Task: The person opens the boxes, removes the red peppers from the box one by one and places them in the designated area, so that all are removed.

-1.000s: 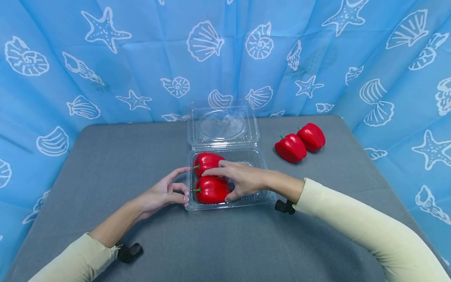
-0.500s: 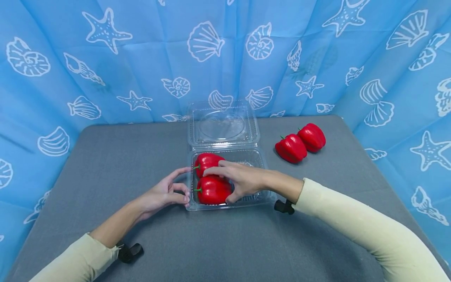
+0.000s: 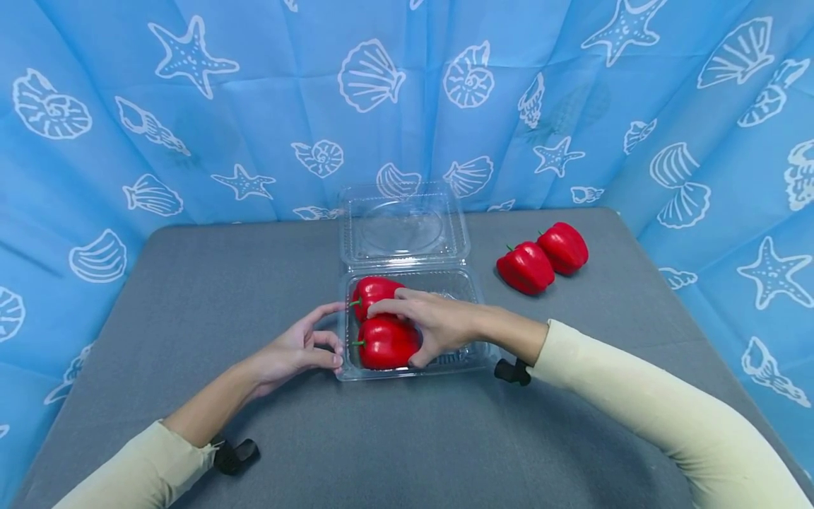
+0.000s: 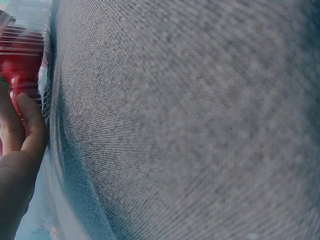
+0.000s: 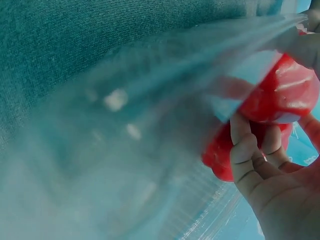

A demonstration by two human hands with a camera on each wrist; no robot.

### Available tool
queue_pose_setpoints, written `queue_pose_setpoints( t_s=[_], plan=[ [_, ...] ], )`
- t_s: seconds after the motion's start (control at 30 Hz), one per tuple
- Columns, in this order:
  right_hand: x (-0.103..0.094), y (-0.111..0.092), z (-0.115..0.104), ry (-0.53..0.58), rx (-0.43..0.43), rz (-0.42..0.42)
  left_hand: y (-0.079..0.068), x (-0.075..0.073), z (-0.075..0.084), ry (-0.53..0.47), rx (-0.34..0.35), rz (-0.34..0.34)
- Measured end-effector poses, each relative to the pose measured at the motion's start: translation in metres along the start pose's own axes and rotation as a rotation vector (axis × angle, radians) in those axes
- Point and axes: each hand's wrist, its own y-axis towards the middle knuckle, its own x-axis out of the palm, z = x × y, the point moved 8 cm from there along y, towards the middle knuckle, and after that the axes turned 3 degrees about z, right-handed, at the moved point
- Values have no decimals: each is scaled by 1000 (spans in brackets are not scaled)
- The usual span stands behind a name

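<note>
In the head view, a clear plastic clamshell container (image 3: 407, 375) stands with its lid (image 3: 403, 230) folded back. Two red bell peppers lie at its left side, one behind the other, green stems facing left. My right hand (image 3: 441, 324) grips the front bell pepper (image 3: 385, 346), thumb on the near side and fingers over its far side, against the back bell pepper (image 3: 374, 291). The right wrist view shows the held pepper (image 5: 292, 92) between thumb and fingers. At the container's left edge, my left hand (image 3: 294, 352) pinches the rim with thumb and curled fingers, index finger stretched along it.
Two more red bell peppers, a nearer one (image 3: 525, 268) and a farther one (image 3: 563, 248), lie side by side right of the container on the grey table (image 3: 407, 445). A blue curtain (image 3: 254, 106) with white shell prints hangs behind and along both sides.
The front bell pepper has shifted very slightly rightward under my right hand. Otherwise both hands, the container and the other peppers hold their places.
</note>
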Motion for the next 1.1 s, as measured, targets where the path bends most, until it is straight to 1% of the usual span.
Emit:
queue_pose_setpoints(
  t_s=[0.13, 0.33, 0.57, 0.87, 1.1],
  plan=[
    [-1, -1, 1, 17, -2, 4, 0, 0, 0, 1, 3, -2],
    [-5, -4, -1, 53, -45, 21, 0, 0, 1, -4, 0, -4],
    [-8, -9, -5, 40, -67, 21, 1, 0, 0, -5, -20, 5],
    [-12, -18, -4, 32, -62, 27, 2, -1, -2, 33, -27, 37],
    [-23, -32, -6, 24, -56, 49, 2, 0, -1, 36, -9, 38]
  ],
)
